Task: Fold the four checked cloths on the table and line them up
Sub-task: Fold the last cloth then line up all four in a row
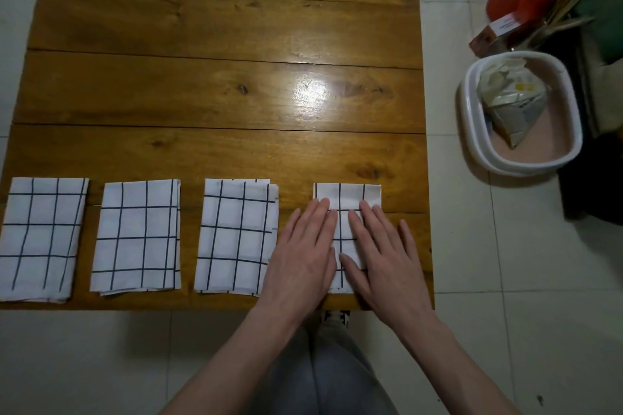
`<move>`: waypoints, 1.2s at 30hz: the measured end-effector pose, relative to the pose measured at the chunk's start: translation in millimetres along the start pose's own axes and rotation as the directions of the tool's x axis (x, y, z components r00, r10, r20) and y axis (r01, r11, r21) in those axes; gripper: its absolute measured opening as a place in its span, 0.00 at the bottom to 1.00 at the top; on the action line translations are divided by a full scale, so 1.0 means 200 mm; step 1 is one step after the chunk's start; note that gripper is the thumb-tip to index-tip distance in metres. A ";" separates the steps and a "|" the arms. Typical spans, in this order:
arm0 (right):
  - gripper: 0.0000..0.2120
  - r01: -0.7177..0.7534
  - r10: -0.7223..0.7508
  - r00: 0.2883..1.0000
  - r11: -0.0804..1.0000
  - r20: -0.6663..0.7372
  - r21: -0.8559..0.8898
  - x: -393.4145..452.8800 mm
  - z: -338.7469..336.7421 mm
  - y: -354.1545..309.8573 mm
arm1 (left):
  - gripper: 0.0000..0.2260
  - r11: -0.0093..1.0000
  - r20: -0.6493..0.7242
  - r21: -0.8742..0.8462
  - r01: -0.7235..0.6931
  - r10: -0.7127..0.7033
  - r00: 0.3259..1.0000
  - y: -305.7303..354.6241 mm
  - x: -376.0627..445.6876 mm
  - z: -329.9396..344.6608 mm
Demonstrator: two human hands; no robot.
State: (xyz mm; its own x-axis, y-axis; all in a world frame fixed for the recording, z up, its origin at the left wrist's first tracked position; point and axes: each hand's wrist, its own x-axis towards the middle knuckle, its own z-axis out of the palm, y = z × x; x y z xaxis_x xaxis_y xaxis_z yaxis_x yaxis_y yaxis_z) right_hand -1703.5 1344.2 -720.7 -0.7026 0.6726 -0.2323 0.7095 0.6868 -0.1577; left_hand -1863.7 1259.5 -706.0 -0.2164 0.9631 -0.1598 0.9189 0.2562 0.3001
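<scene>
Both hands flat, fingers straight, pressing fourth cloth [347, 199] at table's [215, 94] near right corner: left hand [303, 253], right hand [384, 256]. First cloth [40, 239], second cloth [136, 236], third cloth [236, 236] folded, rowed along near edge, apart.

We are pressing the last folded cloth flat at the end of the row.

Our left hand [303, 256] and right hand [381, 256] are lying palm-down, fingers straight, on the fourth cloth [347, 199] near the right edge of the wooden table [219, 77]. Three folded checked cloths are sitting in a row to its left: first cloth [40, 239], second cloth [138, 236], third cloth [236, 236]. A white tub [472, 131] holding a crumpled bag [512, 98] is standing on the tiled floor [505, 280].
</scene>
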 end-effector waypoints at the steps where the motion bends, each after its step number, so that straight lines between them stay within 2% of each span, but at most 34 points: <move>1: 0.33 0.001 -0.001 1.000 1.000 -0.006 -0.002 0.00 0.00 0.01 | 0.27 1.000 -0.005 -0.005 -0.001 0.001 1.000 0.01 0.01 0.01; 22: 0.32 0.014 -0.011 0.999 0.996 -0.042 0.086 -0.04 0.00 0.12 | 0.26 1.000 -0.018 -0.026 0.001 -0.002 1.000 0.11 0.03 0.06; 36: 0.32 0.058 -0.055 0.997 0.997 -0.062 0.040 -0.03 -0.03 0.17 | 0.27 0.997 0.008 -0.076 0.025 -0.024 1.000 0.13 0.03 0.06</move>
State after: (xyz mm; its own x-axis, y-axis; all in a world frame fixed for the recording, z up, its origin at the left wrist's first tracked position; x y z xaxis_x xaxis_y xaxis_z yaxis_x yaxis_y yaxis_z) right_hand -1676.0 1365.4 -718.0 -0.7429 0.6492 -0.1633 0.6692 0.7129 -0.2096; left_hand -1837.1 1271.2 -709.6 -0.2356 0.9560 -0.1750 0.8857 0.2853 0.3663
